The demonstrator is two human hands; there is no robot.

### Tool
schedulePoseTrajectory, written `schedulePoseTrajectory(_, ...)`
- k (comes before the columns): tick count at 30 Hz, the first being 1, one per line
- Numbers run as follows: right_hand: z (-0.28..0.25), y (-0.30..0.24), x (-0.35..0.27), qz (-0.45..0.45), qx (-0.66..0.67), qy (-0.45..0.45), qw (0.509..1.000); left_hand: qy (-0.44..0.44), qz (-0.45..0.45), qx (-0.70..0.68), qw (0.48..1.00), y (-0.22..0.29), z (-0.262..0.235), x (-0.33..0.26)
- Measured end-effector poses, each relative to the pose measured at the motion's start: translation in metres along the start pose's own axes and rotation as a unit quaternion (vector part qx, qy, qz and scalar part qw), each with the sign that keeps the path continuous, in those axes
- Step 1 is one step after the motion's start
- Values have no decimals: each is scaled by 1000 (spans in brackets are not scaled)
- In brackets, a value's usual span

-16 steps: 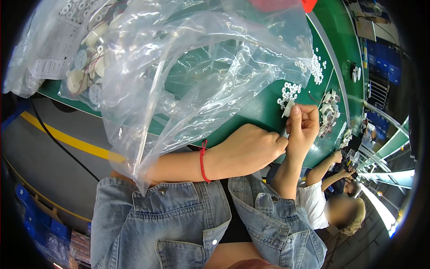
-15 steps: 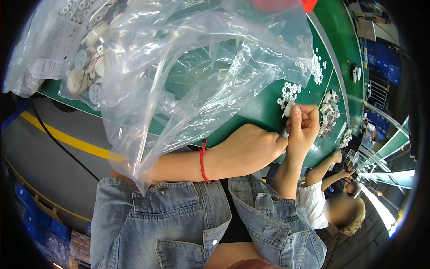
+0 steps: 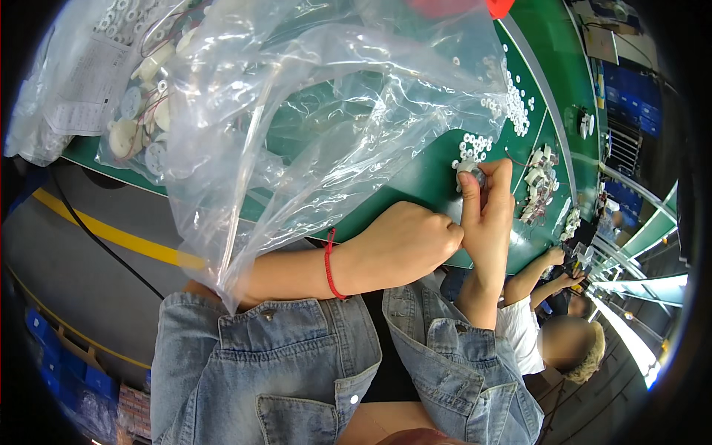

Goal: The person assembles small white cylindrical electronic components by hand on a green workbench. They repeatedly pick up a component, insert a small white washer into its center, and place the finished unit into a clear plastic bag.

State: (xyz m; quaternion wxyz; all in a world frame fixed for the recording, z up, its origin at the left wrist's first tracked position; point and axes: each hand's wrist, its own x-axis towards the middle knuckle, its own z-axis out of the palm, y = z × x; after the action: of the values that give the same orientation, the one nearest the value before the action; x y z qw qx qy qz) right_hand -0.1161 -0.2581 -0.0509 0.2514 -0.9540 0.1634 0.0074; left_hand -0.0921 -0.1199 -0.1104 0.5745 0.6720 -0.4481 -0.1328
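Note:
My right hand (image 3: 488,211) pinches a small whitish-grey part (image 3: 469,178) between thumb and fingers, just over the near edge of a cluster of small white rings (image 3: 475,147). Much of the part is covered by the fingers. My left hand (image 3: 419,243), with a red cord on its wrist, is closed in a fist against the base of my right hand; anything inside it is hidden. A large clear plastic bag (image 3: 348,81) spreads over the green table (image 3: 386,182) and drapes across my left forearm.
More white rings (image 3: 518,107) lie farther back. Right of my hand is a pile of white parts with wires (image 3: 540,185). At far left, bags hold rings and cream discs (image 3: 124,139) with wires. A co-worker (image 3: 523,334) sits at the right.
My right hand has shifted slightly left, and the part in it has turned, so its flat white side no longer shows. My left hand has moved slightly left, still closed.

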Motion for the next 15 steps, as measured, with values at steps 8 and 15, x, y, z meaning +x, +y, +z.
schedulePoseTrajectory(8, 5, 6, 2, -34, -10, 3, 999, -12, 4, 49, 999, -1, 0, -3)
schedulePoseTrajectory(15, 0, 23, -2, -35, 97, -9, 995, 10, 8, 51, 999, 6, -4, 0)
